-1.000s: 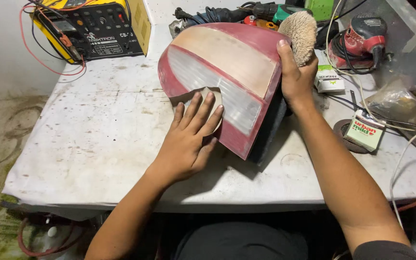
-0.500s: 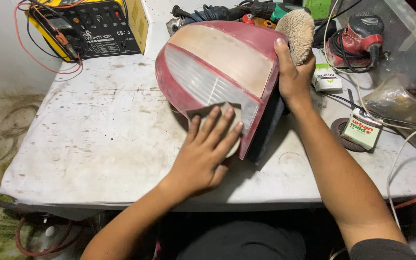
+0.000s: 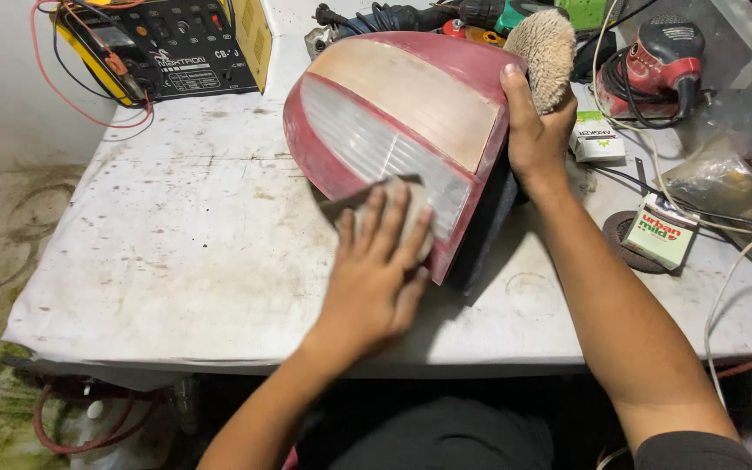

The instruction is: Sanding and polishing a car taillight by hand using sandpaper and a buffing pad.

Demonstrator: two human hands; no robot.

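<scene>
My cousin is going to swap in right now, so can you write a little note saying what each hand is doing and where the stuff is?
Left hand: flat, pressing a grey sanding sheet on the red tail light, low on its clear panel.
Right hand: gripping the light's upper right edge, holding it tilted on the white table.
Nearby: woolly pad, red sander.
Done: cannot tell; lens looks hazy.
Left: cannot tell how much.

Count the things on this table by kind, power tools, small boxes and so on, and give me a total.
Tail light: 1
Sanding sheet: 1
Meter box: 1
Power tools, red sander, drill: 2
Small boxes: 2
Wool pad: 1
Total: 8
</scene>
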